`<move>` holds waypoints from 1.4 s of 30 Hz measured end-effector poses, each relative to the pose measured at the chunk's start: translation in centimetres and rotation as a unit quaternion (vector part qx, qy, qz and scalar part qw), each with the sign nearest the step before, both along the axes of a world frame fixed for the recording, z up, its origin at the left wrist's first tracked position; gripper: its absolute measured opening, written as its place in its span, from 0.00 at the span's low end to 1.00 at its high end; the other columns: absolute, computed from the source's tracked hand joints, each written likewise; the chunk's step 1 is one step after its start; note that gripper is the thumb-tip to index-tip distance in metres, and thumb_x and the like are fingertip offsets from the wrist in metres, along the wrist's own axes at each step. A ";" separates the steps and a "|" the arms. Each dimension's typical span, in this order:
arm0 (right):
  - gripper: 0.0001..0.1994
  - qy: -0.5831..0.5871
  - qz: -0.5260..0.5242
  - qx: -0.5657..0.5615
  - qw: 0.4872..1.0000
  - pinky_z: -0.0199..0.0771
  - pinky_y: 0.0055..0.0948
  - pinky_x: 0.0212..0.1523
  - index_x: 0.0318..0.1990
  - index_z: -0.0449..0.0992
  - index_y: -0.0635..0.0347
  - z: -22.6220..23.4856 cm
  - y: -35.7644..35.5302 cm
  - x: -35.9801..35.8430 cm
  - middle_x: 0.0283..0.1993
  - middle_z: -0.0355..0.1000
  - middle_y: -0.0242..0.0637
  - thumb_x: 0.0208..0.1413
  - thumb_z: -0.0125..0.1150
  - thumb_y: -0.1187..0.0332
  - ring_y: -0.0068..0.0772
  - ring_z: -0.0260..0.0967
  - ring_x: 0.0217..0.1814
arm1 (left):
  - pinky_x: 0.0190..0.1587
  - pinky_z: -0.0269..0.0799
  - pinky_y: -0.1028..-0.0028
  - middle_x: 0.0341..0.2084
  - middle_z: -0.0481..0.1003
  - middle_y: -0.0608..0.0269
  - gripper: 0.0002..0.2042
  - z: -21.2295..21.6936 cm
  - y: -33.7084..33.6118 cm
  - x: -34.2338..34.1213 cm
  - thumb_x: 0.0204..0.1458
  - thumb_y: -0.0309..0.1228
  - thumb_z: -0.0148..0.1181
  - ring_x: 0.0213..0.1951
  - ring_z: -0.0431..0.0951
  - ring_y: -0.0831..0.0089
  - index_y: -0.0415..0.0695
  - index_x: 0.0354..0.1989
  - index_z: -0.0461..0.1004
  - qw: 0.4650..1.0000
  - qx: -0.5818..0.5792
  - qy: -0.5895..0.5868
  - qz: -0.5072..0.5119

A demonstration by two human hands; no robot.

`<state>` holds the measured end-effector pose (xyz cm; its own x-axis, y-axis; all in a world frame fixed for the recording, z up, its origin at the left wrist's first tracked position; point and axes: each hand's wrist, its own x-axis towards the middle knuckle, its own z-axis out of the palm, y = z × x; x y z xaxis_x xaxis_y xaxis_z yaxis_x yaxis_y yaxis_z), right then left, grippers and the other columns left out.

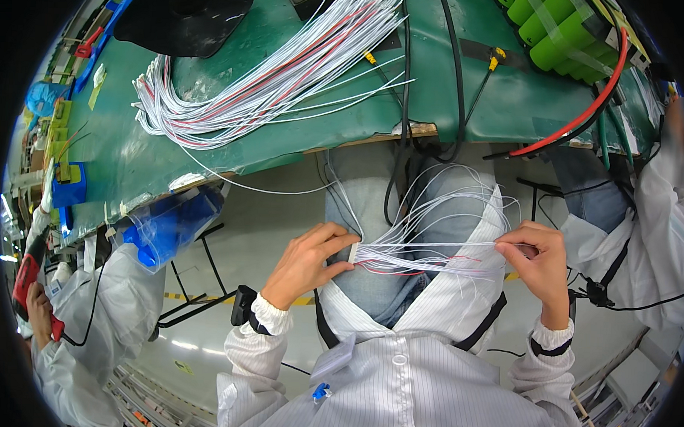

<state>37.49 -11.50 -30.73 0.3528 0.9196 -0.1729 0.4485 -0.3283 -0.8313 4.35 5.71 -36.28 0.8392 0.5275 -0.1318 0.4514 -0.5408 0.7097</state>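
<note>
Over my lap, my left hand [310, 257] is closed on a white connector [353, 253], gripping it between thumb and fingers. A loose fan of thin wires [408, 259], mostly white with a few red, runs from the connector to the right across my thighs. My right hand [536, 254] pinches the end of a white wire [461, 245] from this fan. Another white wire [267, 190] trails from near my left hand up to a large bundle of white and red wires [271, 90] on the green table [345, 131].
Green cylindrical cells [552, 32] with a thick red cable [586, 124] stand at the table's right. Black cables [405, 88] hang over its front edge. A black sheet [185, 16] lies far left. At left, a co-worker's hand holds a red power tool [28, 281]; another person sits at right.
</note>
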 end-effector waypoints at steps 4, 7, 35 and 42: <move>0.04 0.001 -0.009 -0.010 1.000 0.48 0.25 0.22 0.32 0.85 0.64 0.7 0.2 0.1 0.23 0.70 0.29 0.48 0.71 0.77 0.18 0.52 0.21 | 0.43 0.76 0.66 0.42 0.77 0.64 0.22 0.3 0.0 0.1 0.41 0.29 0.75 0.42 0.79 0.61 0.45 0.49 0.80 1.000 -0.005 0.015 -0.008; 0.04 0.011 0.004 -0.010 1.000 0.49 0.25 0.23 0.32 0.84 0.63 0.8 0.0 0.4 0.22 0.69 0.29 0.48 0.71 0.77 0.18 0.53 0.22 | 0.42 0.76 0.65 0.42 0.77 0.64 0.23 0.2 0.1 -0.1 0.41 0.28 0.75 0.41 0.79 0.60 0.46 0.50 0.80 1.000 -0.008 0.005 -0.007; 0.21 -0.303 -0.156 0.251 0.906 0.68 0.34 0.60 0.56 0.76 0.62 5.5 -0.3 9.3 0.59 0.73 0.41 0.55 0.69 0.72 0.37 0.70 0.60 | 0.34 0.73 0.76 0.24 0.79 0.58 0.02 1.9 -7.8 14.9 0.51 0.20 0.68 0.27 0.79 0.72 0.36 0.33 0.82 0.938 -0.202 -0.265 0.100; 0.41 -0.443 -0.065 0.060 0.892 0.62 0.45 0.69 0.69 0.66 0.61 5.1 3.8 18.5 0.66 0.67 0.59 0.54 0.70 0.45 0.60 0.63 0.69 | 0.40 0.76 0.73 0.36 0.80 0.55 0.03 0.9 -8.0 14.6 0.52 0.19 0.67 0.34 0.81 0.70 0.35 0.34 0.81 0.928 -0.227 -0.277 0.099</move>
